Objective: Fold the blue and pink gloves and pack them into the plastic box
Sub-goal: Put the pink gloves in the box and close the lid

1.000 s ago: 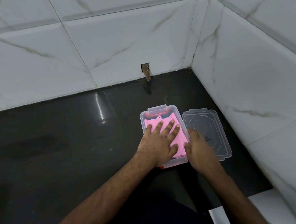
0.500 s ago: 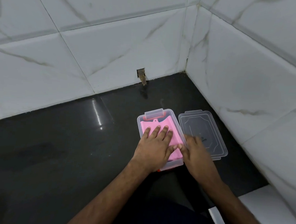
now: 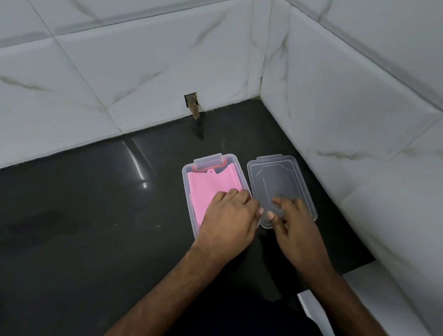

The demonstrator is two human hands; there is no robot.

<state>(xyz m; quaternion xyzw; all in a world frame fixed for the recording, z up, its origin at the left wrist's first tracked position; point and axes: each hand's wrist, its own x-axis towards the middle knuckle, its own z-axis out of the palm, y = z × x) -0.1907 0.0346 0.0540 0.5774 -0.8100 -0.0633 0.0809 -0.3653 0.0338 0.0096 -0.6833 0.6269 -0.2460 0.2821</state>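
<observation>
Since we pack last: pink glove (image 3: 209, 190) lies folded in the box (image 3: 187, 191).
Left hand (image 3: 228, 219): curled, pressing the glove flat.
Right hand (image 3: 296, 228): fingers loose, reaching onto the lid (image 3: 274, 175), gripping nothing.
Blue glove: unseen.

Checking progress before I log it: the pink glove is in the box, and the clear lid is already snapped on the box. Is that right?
Not quite. The pink glove is in the box, but the lid is off, lying flat on the counter to the box's right, under the right hand. The head view shows it.
</observation>
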